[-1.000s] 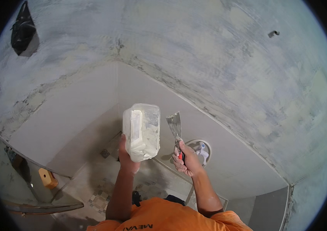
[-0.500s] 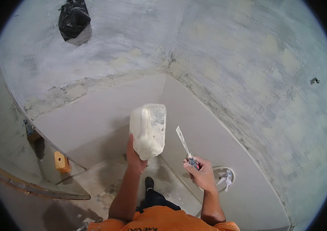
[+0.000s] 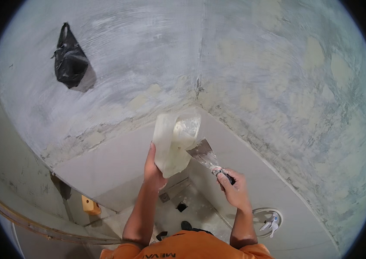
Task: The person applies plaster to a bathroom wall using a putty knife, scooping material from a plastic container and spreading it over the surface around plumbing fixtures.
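My left hand (image 3: 153, 169) grips a translucent whitish plastic container (image 3: 164, 146) by its lower left side, holding it up tilted in front of me. Pale putty coats its inner walls. In my right hand (image 3: 233, 188) is a putty knife (image 3: 204, 154), the fingers wrapped round its dark handle. Its wide metal blade, smeared with pale residue, points up and left. The blade's tip lies beside the container's right edge; whether they touch I cannot tell.
Ahead are two patchy plastered walls (image 3: 273, 64) meeting in a corner above smooth light panels (image 3: 105, 168). A black plastic bag (image 3: 71, 64) hangs at upper left. A yellow block-shaped object (image 3: 90, 205) stands at lower left. A round recess with a white fitting (image 3: 270, 223) is at lower right.
The view has tilted up toward the walls. The container has turned and moved slightly right. The putty knife has rotated, showing its broad blade face, and now sits closer to the container.
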A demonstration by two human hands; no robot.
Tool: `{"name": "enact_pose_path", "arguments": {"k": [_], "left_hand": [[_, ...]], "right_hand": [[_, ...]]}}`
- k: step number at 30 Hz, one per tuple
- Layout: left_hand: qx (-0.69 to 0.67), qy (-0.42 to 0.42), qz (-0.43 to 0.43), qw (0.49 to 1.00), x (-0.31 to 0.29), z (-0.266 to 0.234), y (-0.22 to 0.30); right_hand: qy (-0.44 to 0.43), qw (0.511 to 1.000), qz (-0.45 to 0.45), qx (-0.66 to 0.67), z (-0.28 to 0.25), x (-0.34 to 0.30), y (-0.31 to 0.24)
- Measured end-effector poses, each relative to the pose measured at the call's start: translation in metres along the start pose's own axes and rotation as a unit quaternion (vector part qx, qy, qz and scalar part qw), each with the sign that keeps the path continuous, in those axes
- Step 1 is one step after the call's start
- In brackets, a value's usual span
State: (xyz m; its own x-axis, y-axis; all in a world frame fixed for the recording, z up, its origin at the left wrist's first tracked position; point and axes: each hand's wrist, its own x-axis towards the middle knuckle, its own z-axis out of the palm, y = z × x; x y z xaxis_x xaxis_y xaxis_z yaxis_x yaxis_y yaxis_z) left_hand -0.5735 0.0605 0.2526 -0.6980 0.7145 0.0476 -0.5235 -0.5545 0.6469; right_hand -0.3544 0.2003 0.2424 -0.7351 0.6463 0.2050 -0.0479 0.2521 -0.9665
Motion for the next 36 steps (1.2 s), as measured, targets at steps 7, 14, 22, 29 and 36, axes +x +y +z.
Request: {"name": "enact_pose_path", "arguments": {"k": [7,14,22,29,36], "left_hand": [[0.031,-0.113,0.017,0.993,0.144,0.025,-0.031],[-0.025,-0.164,-0.024,0.986,0.272,0.040,-0.019],[-0.045,-0.090,-0.062,0.993,0.352,-0.031,0.059],[-0.214,-0.270,-0.042,0.938,0.435,-0.139,0.147],[-0.207,-0.236,-0.173,0.934,0.447,-0.168,0.207]], "right_hand": [[0.042,0.997,-0.060,-0.039,-0.049,0.105,-0.002],[0.121,0.929,-0.232,-0.262,-0.057,0.220,-0.055],[0.116,0.919,-0.163,-0.340,0.031,0.298,-0.077],[0.173,0.960,-0.082,-0.204,0.163,0.353,-0.018],[0.174,0.937,-0.147,-0.263,0.251,0.395,-0.026]]}}
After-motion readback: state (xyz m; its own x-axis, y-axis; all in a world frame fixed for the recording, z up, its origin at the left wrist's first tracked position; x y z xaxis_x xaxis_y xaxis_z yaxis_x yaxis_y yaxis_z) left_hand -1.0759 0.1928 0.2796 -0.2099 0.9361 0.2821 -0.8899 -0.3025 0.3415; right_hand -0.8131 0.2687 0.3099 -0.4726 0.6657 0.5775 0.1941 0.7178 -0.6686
